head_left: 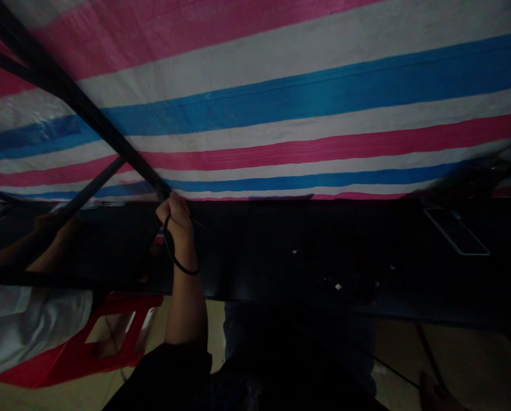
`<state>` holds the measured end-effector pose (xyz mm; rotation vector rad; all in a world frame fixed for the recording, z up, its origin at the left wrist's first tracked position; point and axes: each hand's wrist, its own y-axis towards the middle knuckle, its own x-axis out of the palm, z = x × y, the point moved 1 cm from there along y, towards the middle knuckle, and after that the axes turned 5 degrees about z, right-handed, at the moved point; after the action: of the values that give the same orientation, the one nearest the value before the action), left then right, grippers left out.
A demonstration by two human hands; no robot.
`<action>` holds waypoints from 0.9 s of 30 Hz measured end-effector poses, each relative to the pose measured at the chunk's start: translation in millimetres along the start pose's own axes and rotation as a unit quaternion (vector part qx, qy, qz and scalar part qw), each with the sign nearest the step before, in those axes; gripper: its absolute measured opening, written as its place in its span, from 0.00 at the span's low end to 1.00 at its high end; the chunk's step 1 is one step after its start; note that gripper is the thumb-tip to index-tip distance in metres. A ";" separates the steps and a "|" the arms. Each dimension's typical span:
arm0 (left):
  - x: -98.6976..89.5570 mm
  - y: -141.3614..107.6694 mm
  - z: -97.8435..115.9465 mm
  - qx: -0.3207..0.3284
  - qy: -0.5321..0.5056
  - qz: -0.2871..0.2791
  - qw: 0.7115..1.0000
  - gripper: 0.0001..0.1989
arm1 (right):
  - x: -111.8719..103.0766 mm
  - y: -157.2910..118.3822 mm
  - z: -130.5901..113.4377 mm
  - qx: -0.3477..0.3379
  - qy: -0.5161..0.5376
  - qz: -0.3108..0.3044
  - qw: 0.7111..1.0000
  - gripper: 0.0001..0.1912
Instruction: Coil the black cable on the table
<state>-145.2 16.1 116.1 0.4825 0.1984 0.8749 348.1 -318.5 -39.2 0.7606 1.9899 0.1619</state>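
Observation:
My left hand (176, 216) is raised at the back edge of the dark table (246, 262), beside the black metal frame. Its fingers are closed on a black cable (181, 267) that loops down past the wrist. At the bottom right, low beside the table, my right hand (430, 394) shows only in part and very dark, near a thin black cord (396, 372). Its fingers cannot be made out. A dark coil of cable (324, 274) with small light connectors lies on the table.
A phone-like device (458, 231) lies at the table's right. Striped sheeting (281, 103) hangs behind. Black bars (88, 117) cross the left side. Another person's forearms (49, 245) rest beyond them, above a red stool (79, 354).

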 end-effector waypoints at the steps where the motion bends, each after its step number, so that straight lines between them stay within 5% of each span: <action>1: 0.9 1.1 2.4 0.001 -0.006 0.004 1.000 0.22 | 12.3 -8.3 1.8 0.028 0.003 -0.024 0.999 0.16; 7: 0.3 -5.6 24.4 0.021 -0.008 -0.074 0.997 0.23 | 49.2 -30.7 -3.7 0.182 0.040 -0.165 0.969 0.26; 12: 8.7 -41.8 48.0 0.045 -0.005 -0.151 0.987 0.25 | 51.6 32.8 -32.8 0.171 0.098 -0.229 0.953 0.32; 16: 23.4 -84.8 62.9 0.069 -0.016 -0.232 0.970 0.25 | 50.3 92.0 -116.7 0.119 0.295 -0.279 0.906 0.31; 18: 29.3 -107.1 71.8 0.093 -0.024 -0.274 0.957 0.25 | 54.2 108.0 -175.7 0.096 0.436 -0.348 0.825 0.27; 21: 32.6 -133.8 85.5 0.179 -0.025 -0.371 0.911 0.23 | 64.4 112.9 -252.2 0.162 0.595 -0.462 0.637 0.27; 23: 29.7 -140.3 89.6 0.237 -0.003 -0.397 0.887 0.21 | 70.1 109.1 -282.9 0.207 0.628 -0.523 0.538 0.26; 25: 23.1 -134.8 87.0 0.256 0.027 -0.373 0.891 0.21 | 74.1 105.2 -296.0 0.242 0.645 -0.550 0.472 0.24; 27: 13.7 -118.7 79.0 0.239 0.057 -0.325 0.913 0.21 | 77.5 104.4 -296.0 0.254 0.651 -0.556 0.450 0.24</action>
<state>-26.6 -63.2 128.3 0.7625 0.6507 0.1864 123.2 -134.1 101.7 -0.9699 3.6108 -1.0046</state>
